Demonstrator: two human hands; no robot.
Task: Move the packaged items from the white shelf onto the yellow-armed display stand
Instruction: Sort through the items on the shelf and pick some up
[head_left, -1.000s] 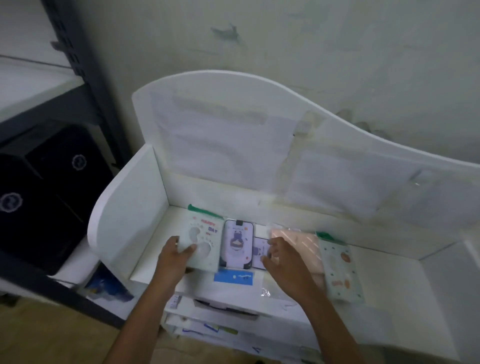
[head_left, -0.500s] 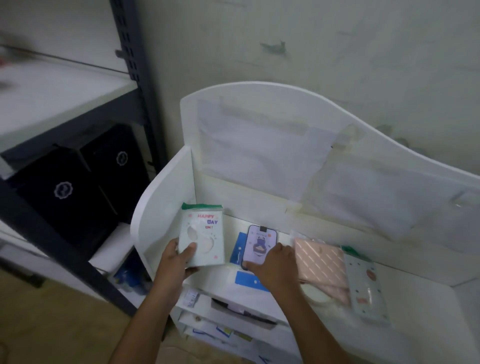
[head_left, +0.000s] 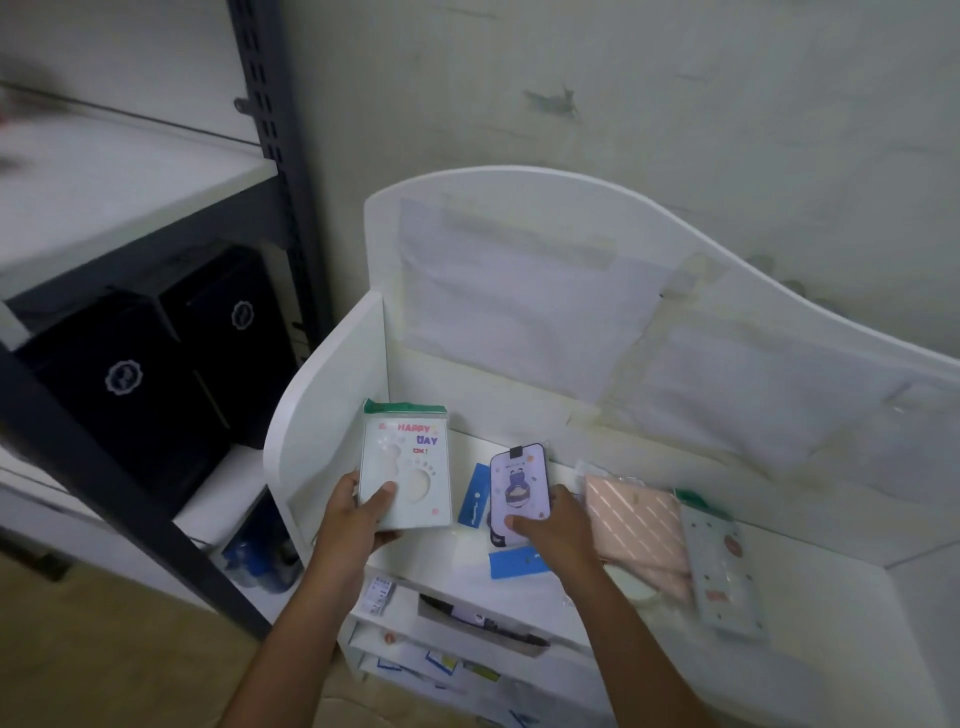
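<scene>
My left hand (head_left: 356, 519) grips a pale green packaged item (head_left: 408, 457) with footprint cut-outs and a green top strip, lifted upright over the left end of the white shelf (head_left: 332, 405). My right hand (head_left: 558, 530) holds a purple phone-case package (head_left: 519, 480) tilted up off the shelf top. On the shelf to the right lie a pink striped package (head_left: 636, 525) and a pale dotted package (head_left: 724, 571). The yellow-armed display stand is out of view.
Blue cards (head_left: 519, 562) lie on the shelf under my right hand. Lower shelf tiers hold papers and packets (head_left: 467, 618). A dark metal rack (head_left: 270, 130) with black boxes (head_left: 124, 384) stands to the left. A stained wall is behind.
Both hands have lifted their packages off the shelf top. The green package rose upright on the left; the purple one tilted up. The view has swung left.
</scene>
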